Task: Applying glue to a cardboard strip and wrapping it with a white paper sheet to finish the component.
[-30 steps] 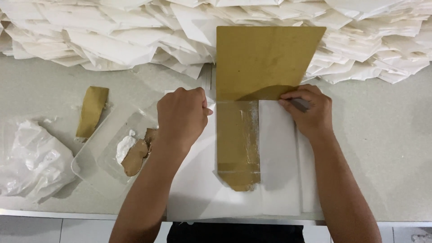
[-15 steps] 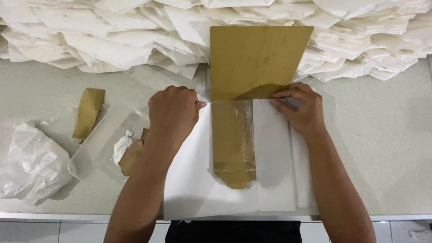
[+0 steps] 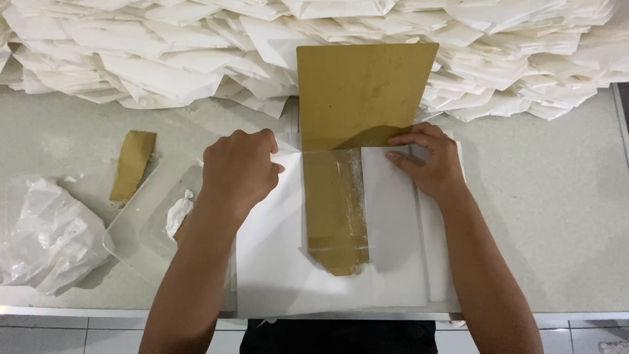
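A tan cardboard template (image 3: 360, 98) lies on a white paper sheet (image 3: 275, 262) in front of me; its narrow lower strip shows between two folded-in paper flaps. My left hand (image 3: 239, 172) pinches the top edge of the left flap beside the template. My right hand (image 3: 426, 160) presses fingers flat on the top of the right flap (image 3: 393, 223), touching the template's lower edge.
A long heap of folded white paper pieces (image 3: 164, 59) runs along the back of the table. At left are a clear plastic tray with white paste (image 3: 177, 213), a small tan cardboard strip (image 3: 133, 164) and a crumpled plastic bag (image 3: 46, 236). The table edge (image 3: 557, 313) is near me.
Both hands stay on the paper flaps beside the template. The left hand has edged slightly toward the top of the left flap; the right flap lies folded flat.
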